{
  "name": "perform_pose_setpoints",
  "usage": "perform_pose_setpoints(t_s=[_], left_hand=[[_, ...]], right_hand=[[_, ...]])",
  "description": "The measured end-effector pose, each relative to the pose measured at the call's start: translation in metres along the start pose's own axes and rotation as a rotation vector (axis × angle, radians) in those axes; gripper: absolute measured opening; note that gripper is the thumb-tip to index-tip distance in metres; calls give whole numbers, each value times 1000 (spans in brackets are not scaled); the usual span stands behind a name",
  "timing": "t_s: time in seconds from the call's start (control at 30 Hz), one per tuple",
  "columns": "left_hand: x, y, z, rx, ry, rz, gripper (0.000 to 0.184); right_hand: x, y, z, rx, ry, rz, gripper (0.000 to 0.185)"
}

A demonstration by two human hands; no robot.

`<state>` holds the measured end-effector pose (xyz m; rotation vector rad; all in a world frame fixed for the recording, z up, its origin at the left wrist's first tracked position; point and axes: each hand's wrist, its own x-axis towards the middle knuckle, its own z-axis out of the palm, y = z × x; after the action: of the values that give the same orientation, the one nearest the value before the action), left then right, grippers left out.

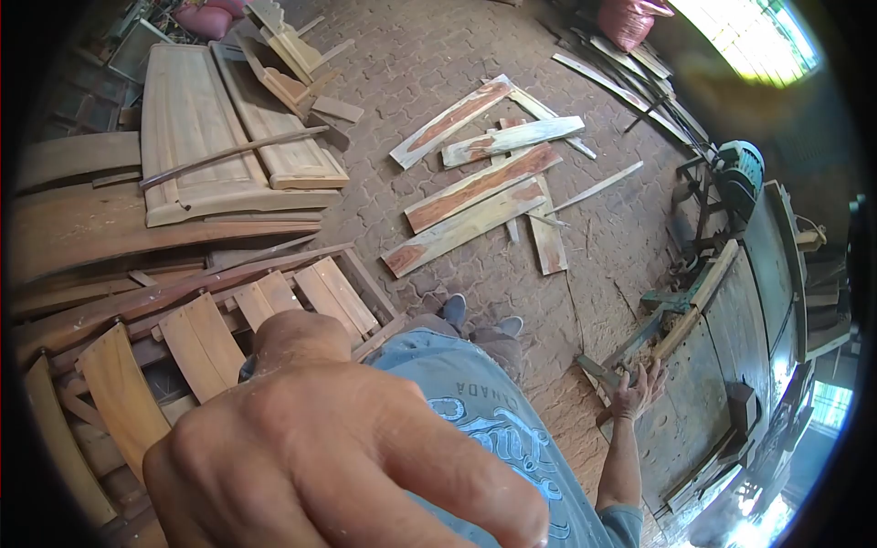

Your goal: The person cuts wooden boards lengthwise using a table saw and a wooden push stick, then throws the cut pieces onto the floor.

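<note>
My left hand (338, 438) is very close to the camera, back and knuckles toward it. Its fingers run past the bottom edge, so their tips and anything in them are hidden. Lower right, my right hand (637, 391) reaches to the metal-topped machine table (694, 429). Its fingers are spread at the end of a greenish metal bracket (639, 340), beside a wooden strip (699, 315) along the table's edge. I cannot make out anything gripped in that hand.
Several rough planks (484, 187) lie on the paved floor (384, 100) ahead. Slatted wooden frames (201, 342) and panels (196, 119) are stacked on the left. A green motor (738, 169) sits beyond the machine table. A pink sack (628, 20) stands at the back right.
</note>
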<state>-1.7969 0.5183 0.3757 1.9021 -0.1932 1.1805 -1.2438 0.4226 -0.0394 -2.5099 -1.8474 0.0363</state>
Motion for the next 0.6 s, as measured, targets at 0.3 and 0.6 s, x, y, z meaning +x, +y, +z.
perform_pose_setpoints(t_s=[0.3,0.6], left_hand=[[-34,2,2,28,186,78,37],[-202,-86,6,1042,-592,-901,31]], right_hand=[[-1,6,4,15,7,10,41],[0,-1,-3,43,6,51,38]])
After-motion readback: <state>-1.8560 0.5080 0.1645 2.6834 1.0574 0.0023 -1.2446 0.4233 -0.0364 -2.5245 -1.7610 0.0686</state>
